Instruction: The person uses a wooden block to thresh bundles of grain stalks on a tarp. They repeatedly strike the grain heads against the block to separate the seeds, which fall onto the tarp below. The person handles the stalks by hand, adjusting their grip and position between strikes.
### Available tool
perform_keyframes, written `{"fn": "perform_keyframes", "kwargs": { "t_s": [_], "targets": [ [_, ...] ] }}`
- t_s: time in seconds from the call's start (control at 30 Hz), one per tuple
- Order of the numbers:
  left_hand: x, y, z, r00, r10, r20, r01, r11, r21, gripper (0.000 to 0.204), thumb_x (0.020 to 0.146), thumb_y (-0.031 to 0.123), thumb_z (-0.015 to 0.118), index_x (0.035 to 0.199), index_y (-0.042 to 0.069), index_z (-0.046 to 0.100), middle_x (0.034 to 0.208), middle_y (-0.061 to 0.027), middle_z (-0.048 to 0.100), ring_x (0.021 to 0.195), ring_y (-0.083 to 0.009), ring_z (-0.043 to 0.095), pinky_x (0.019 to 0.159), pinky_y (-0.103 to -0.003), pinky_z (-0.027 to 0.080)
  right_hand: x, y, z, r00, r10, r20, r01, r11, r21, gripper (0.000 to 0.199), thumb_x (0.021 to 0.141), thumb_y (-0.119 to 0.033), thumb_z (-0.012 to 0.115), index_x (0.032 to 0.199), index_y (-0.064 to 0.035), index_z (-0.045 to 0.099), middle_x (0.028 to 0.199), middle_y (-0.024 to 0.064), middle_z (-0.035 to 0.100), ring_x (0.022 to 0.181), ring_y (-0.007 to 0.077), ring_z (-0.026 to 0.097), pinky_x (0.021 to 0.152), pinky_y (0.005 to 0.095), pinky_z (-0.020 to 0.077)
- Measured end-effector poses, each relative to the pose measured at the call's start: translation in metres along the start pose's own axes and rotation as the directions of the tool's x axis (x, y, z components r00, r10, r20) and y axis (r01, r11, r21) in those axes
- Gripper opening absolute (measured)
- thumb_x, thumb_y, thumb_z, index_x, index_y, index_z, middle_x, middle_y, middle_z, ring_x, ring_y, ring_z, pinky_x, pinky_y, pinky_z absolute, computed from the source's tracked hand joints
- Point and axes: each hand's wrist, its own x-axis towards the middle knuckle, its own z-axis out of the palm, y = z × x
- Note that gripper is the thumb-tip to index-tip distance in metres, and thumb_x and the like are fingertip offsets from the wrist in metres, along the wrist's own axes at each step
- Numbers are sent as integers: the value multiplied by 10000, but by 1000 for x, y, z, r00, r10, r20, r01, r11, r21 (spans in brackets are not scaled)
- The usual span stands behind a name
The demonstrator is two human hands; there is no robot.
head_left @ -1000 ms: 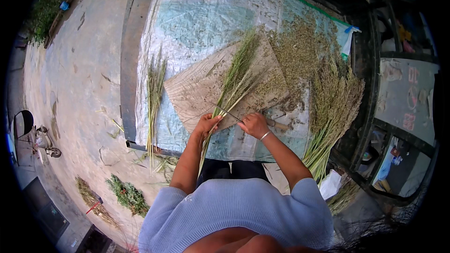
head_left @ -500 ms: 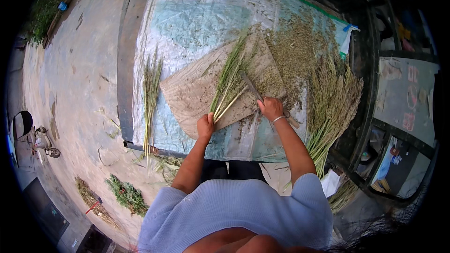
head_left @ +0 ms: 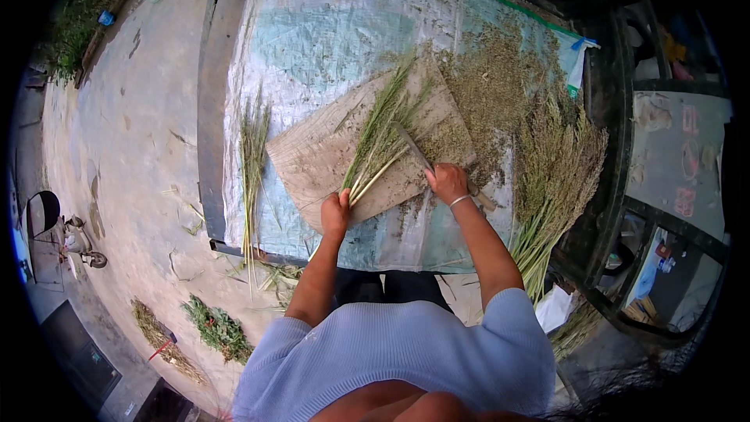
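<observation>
My left hand (head_left: 335, 216) is closed around the cut ends of a bunch of green seed-headed stalks (head_left: 377, 134). The stalks lie slanting up and away over a wooden board (head_left: 305, 148). In my right hand (head_left: 448, 183), which wears a bracelet at the wrist, is a long narrow tool (head_left: 412, 145) with a flat greyish front part and a wooden handle end. Its front part lies against the stalks, partly over them; whether it has a cutting edge I cannot tell. Loose seed heads and chaff (head_left: 488, 82) are scattered on and beyond the board.
Beneath the board a white and pale blue woven sheet (head_left: 328, 31) covers a dark-edged platform. A big stalk bundle (head_left: 558, 164) leans at the right, a thin one (head_left: 253, 160) at the left. A dark metal frame (head_left: 613, 148) borders the right. Plant heaps (head_left: 217, 328) lie on the ground.
My left hand has drawn back slightly toward me and to the left with the stalks. My right hand and the tool have shifted a little left.
</observation>
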Motion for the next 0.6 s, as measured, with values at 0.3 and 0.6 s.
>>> {"fn": "perform_keyframes", "kwargs": {
  "t_s": [0.3,0.6],
  "targets": [
    [3,6,-7,979,-32,202,75,976,-206,516,857,451,525,613,-3,554,566,-175,563,492,-287,554,497,-402,412,-24,-3,-25,948,108,-300,-82,992,98,322,816,-320,593,646,-51,546,621,126,550,595,330,548,542,426,443],
    [7,7,-21,742,0,670,471,713,-520,206,818,248,656,784,66,567,577,14,512,420,-80,418,394,-231,342,-57,-47,-13,968,-230,-96,240,965,108,274,776,-313,644,681,-72,553,626,66,548,640,228,558,589,343,433]
  ]
}}
